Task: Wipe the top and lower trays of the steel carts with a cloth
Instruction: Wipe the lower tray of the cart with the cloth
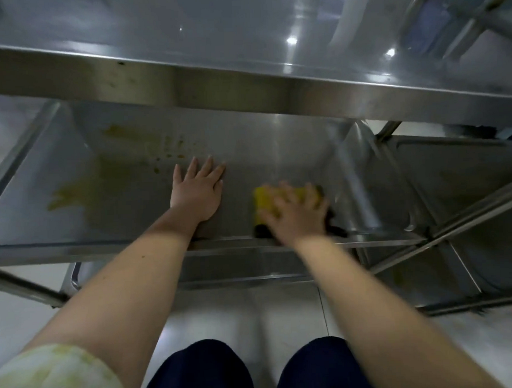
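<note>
**Fig. Lower-tray wipe on a steel cart: cloth at right end, stain at left**

Top tray overhangs the work. Lower tray is the surface in hand. A yellow-brown stain w/ spatter dots covers the tray's left part, well apart from the cloth.

L hand lies palm-down on the tray between stain and cloth, fingers straight and spread; probably a brace. R hand, motion-blurred, has its fingers curled over the yellow cloth. It presses the cloth to the tray near the front lip, beside an upright post.

Technique (judged):
- Use overlapping strokes, right to left, w/ even pressure.
- Turn to a clean cloth face before the stain, to avoid smearing.
- Shift the L hand clear of the path.
- Finish along the lip & corners.
</note>
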A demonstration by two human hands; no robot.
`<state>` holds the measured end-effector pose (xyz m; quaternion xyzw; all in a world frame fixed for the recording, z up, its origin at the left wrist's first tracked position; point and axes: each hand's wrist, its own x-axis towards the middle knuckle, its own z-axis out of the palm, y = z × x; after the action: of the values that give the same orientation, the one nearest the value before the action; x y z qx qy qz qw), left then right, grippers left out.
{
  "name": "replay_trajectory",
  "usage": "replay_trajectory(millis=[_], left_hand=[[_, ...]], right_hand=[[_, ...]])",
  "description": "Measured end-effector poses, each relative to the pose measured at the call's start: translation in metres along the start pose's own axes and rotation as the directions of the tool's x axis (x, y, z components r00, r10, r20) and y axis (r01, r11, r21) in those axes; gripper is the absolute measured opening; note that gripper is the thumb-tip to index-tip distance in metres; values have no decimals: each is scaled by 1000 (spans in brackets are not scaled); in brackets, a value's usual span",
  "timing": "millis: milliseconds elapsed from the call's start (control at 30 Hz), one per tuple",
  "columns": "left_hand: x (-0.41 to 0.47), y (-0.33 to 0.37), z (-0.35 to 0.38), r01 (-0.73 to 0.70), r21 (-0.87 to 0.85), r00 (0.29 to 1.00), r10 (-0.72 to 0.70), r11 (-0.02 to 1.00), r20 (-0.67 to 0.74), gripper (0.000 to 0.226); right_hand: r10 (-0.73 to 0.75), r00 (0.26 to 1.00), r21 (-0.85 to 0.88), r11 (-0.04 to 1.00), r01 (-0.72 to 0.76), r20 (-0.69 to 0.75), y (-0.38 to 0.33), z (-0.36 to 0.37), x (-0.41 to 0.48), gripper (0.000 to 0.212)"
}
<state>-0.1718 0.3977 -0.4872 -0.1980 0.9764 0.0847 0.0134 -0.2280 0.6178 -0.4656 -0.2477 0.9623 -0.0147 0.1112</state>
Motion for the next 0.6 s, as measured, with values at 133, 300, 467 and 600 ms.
replay_trajectory(millis=[133,300,467,600], left_hand=[[-2,-2,-1,20,0,1000,-20,1000,-1,51],[2,1,-1,20,-44,1000,-19,999,9,51],[6,-1,-8,15,-138,999,-11,990,33,50],[13,-23,-41,190,-599,982,-147,778,120,39]], right_hand=[[-149,988,28,989,148,41,-4,-4,-3,63],[350,937,182,921,-344,0,142,-28,15,64],[362,932,130,925,-356,-22,65,-21,13,61],[-40,997,27,999,38,71,-95,6,-4,63]])
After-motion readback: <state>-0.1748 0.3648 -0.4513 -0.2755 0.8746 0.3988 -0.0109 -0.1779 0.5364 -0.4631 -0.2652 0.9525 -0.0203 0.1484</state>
